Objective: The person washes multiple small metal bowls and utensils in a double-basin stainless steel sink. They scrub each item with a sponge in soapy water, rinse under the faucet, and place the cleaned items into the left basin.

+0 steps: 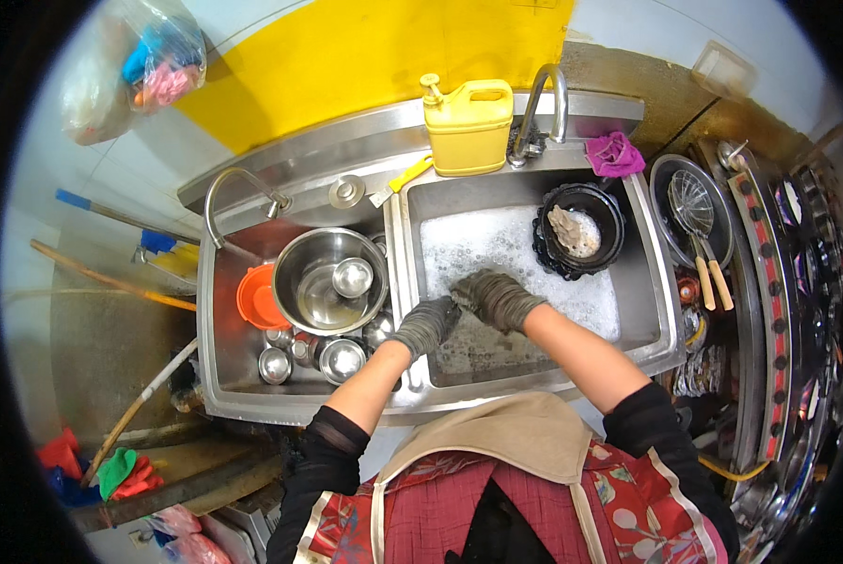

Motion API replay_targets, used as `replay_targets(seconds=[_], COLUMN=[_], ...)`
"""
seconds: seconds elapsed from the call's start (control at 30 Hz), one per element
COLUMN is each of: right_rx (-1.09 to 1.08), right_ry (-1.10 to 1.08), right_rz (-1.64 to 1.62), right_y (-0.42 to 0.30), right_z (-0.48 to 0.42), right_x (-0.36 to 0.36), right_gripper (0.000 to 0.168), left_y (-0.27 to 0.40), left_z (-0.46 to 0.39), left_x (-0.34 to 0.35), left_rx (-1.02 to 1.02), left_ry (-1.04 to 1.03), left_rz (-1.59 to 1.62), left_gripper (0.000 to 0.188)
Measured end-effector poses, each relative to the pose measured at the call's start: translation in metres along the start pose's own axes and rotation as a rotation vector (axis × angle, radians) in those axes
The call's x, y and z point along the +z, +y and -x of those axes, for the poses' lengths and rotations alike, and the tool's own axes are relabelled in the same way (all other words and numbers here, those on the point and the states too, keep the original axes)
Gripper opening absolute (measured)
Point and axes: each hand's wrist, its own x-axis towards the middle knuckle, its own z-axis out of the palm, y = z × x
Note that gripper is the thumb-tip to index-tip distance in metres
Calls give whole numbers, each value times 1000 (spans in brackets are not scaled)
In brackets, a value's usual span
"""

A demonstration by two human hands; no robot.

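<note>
Both my hands wear dark grey gloves and meet over the left part of the right sink basin (643, 310). My left hand (430, 326) is close to the divider, its fingertips against the fingers of my right hand (497, 300). The fingers are curled and blurred, so anything between them is hidden. Foamy water (474, 243) lies beneath them. A black bowl-shaped vessel (608, 247) sits in the basin's far right corner, with a beige rag-like lump (566, 231) and suds inside.
The left basin (242, 377) holds a large steel bowl (302, 307), an orange plastic bowl (256, 299) and several small steel bowls (342, 361). Behind stand a yellow jug (469, 134), a yellow-handled scraper (411, 174), two faucets (561, 106) and a purple cloth (614, 154). Wire strainers (693, 204) lie right.
</note>
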Motion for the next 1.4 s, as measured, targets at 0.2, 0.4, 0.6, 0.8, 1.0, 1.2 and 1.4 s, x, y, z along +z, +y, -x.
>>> replay_targets(seconds=[0.2, 0.4, 0.6, 0.8, 1.0, 1.2, 1.4], right_rx=[85, 129, 323, 561, 789, 838, 713], right_ry=[6, 157, 319, 302, 184, 479, 528], right_rz=[77, -142, -469, -415, -587, -1348, -680], right_y=[46, 38, 40, 85, 71, 67, 63], right_z=[9, 20, 31, 96, 162, 214, 217], right_x=[23, -23, -27, 21, 37, 80, 70], right_gripper=[34, 40, 38, 58, 45, 54, 51], left_y=[31, -115, -148, -41, 13, 20, -40], left_z=[45, 128, 168, 55, -77, -158, -225], left_x=[-77, -98, -123, -106, -10, 56, 131], left_rx=[-158, -58, -718, -125, -4, -10, -78], left_ry=[-215, 348, 261, 485, 117, -232, -271], left_rz=[-19, -203, -204, -112, 30, -365, -568], left_gripper=[32, 35, 42, 45, 59, 83, 57])
